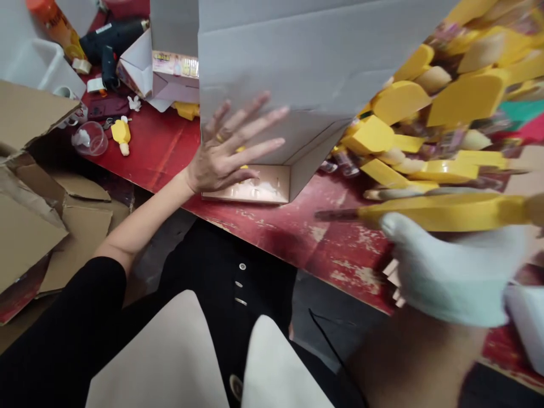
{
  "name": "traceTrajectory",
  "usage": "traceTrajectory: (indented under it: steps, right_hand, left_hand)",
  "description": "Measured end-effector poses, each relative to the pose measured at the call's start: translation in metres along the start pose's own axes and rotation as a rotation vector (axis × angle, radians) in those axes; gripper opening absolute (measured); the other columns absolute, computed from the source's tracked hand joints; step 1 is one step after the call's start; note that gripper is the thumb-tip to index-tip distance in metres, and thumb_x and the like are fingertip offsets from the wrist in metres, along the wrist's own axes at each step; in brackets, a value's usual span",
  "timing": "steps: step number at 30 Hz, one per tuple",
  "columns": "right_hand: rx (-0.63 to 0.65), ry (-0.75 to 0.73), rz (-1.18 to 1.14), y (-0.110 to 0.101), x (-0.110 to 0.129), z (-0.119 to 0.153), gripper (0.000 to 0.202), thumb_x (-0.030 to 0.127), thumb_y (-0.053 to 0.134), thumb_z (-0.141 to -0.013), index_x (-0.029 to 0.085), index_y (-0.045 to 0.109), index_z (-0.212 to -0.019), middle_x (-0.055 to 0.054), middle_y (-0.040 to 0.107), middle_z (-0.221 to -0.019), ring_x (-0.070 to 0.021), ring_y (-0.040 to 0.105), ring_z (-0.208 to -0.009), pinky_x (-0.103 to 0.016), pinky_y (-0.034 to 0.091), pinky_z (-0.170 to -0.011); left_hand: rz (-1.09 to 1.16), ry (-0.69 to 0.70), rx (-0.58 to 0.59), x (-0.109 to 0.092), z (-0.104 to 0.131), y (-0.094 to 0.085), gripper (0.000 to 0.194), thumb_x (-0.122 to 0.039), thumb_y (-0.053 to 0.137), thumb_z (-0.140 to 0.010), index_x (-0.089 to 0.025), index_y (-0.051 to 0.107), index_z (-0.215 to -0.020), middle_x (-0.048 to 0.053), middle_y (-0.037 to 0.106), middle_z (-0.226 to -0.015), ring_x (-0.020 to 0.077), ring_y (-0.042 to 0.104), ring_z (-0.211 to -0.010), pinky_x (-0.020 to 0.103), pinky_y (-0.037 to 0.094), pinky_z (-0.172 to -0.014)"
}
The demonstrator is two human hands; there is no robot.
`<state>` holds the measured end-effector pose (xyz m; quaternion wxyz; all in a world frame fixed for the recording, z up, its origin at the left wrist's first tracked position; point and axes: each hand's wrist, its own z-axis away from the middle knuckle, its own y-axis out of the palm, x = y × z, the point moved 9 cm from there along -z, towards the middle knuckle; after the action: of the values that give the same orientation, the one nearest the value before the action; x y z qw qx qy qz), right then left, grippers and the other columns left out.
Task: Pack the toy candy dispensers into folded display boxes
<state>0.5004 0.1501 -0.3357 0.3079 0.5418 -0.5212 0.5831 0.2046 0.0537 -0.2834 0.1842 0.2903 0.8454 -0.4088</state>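
My left hand (229,150) spreads wide by the grey box (297,62) at twelve o'clock; toward three, my gloved right hand (454,272) grips a blurred yellow piece (442,213).

No full word or number reads for certain — lettering is small, angled or blurred. Orange bottle (57,27), upper left: dark lettering runs along its side, too soft to spell out. Dark heat gun (111,41) beside it: small pale label on top of the body, print too tiny to read. Open printed box (175,64), right of the heat gun: yellow block lettering at the left of its front strip, pale upright marks at the right end — neither legible. Small clear-and-purple packs (346,161), right side: some colored print, wording and any brand lost to blur.
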Motion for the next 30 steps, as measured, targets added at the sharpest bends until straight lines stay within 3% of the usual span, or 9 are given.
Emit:
traceTrajectory:
  steps: [2, 5, 10, 14, 19, 21, 25, 28, 30]
  right_hand:
    - [-0.009, -0.01, -0.207, 0.034, 0.016, 0.017, 0.055, 0.049, 0.09, -0.061, 0.03, 0.063, -0.104, -0.008, 0.066, -0.101, -0.0253, 0.068, -0.093, -0.049, 0.058, -0.09]
    - [-0.138, -0.032, -0.323, 0.092, 0.011, 0.025, 0.064, 0.052, 0.088, -0.062, 0.025, 0.048, -0.105, -0.005, 0.061, -0.097, -0.0214, 0.066, -0.09, -0.046, 0.061, -0.087]
    - [-0.188, 0.02, -0.267, 0.148, -0.019, 0.015, 0.062, 0.054, 0.08, -0.066, 0.024, 0.04, -0.102, -0.003, 0.058, -0.096, -0.018, 0.064, -0.085, -0.044, 0.061, -0.089]
    - [-0.035, -0.01, 0.096, 0.159, -0.004, 0.016, 0.055, 0.051, 0.08, -0.068, 0.022, 0.047, -0.101, -0.009, 0.061, -0.098, -0.0255, 0.065, -0.094, -0.05, 0.058, -0.094]
    - [0.107, -0.083, 0.362, 0.185, -0.003, 0.024, 0.06, 0.056, 0.074, -0.078, 0.018, 0.051, -0.118, -0.016, 0.061, -0.106, -0.032, 0.063, -0.104, -0.054, 0.054, -0.095]
    - [0.165, -0.133, 0.388, 0.193, -0.01, 0.026, 0.061, 0.055, 0.071, -0.082, 0.016, 0.05, -0.125, -0.018, 0.059, -0.113, -0.0328, 0.061, -0.111, -0.055, 0.053, -0.098]
    - [0.181, -0.288, 0.414, 0.175, -0.013, 0.035, 0.086, 0.058, 0.072, -0.081, 0.014, 0.038, -0.147, -0.021, 0.043, -0.141, -0.0351, 0.049, -0.134, -0.055, 0.049, -0.109]
    - [0.076, -0.418, 0.442, 0.157, 0.003, 0.048, 0.09, 0.057, 0.061, -0.092, 0.018, 0.019, -0.161, -0.023, 0.025, -0.158, -0.0385, 0.031, -0.151, -0.057, 0.04, -0.118]
    - [0.103, -0.486, 0.442, 0.167, 0.016, 0.057, 0.094, 0.06, 0.052, -0.096, 0.019, 0.004, -0.166, -0.023, 0.014, -0.165, -0.0402, 0.022, -0.156, -0.059, 0.037, -0.121]
  left_hand:
    - [0.065, 0.045, 0.067, -0.005, -0.01, 0.014, 0.058, -0.078, 0.046, -0.092, -0.029, 0.074, -0.106, 0.0, 0.075, -0.112, 0.0252, 0.054, -0.143, 0.058, 0.015, -0.132]
    - [0.121, 0.059, 0.184, -0.004, -0.024, 0.028, 0.047, -0.067, 0.059, -0.092, -0.024, 0.074, -0.103, 0.001, 0.074, -0.09, 0.024, 0.055, -0.142, 0.051, 0.021, -0.132]
    - [0.061, 0.083, 0.288, -0.003, -0.029, 0.032, 0.044, -0.061, 0.063, -0.092, -0.02, 0.071, -0.107, 0.004, 0.074, -0.102, 0.028, 0.045, -0.15, 0.051, 0.021, -0.133]
    - [-0.031, 0.142, 0.398, -0.013, -0.015, 0.039, 0.059, -0.065, 0.062, -0.089, -0.02, 0.064, -0.127, 0.006, 0.069, -0.127, 0.031, 0.034, -0.156, 0.052, 0.016, -0.134]
    - [-0.006, 0.264, 0.28, -0.026, -0.005, 0.027, 0.087, -0.081, 0.034, -0.091, -0.019, 0.042, -0.152, 0.006, 0.051, -0.155, 0.0292, 0.037, -0.154, 0.048, 0.031, -0.128]
    - [-0.054, 0.301, 0.303, -0.026, -0.002, 0.029, 0.083, -0.08, 0.027, -0.095, -0.02, 0.047, -0.148, 0.004, 0.049, -0.156, 0.0301, 0.033, -0.155, 0.051, 0.028, -0.127]
    - [-0.166, 0.202, 0.424, -0.016, 0.004, 0.036, 0.068, -0.063, 0.014, -0.105, -0.024, 0.058, -0.139, -0.002, 0.05, -0.155, 0.0264, 0.027, -0.158, 0.054, 0.013, -0.13]
    - [-0.169, 0.049, 0.271, -0.011, 0.005, 0.021, 0.087, -0.077, 0.003, -0.096, -0.024, 0.045, -0.152, -0.001, 0.035, -0.165, 0.0287, 0.011, -0.162, 0.054, 0.001, -0.13]
    - [-0.129, -0.036, 0.179, -0.009, 0.01, 0.015, 0.108, -0.092, 0.003, -0.083, -0.022, 0.042, -0.154, 0.005, 0.03, -0.168, 0.0341, 0.003, -0.162, 0.056, -0.005, -0.13]
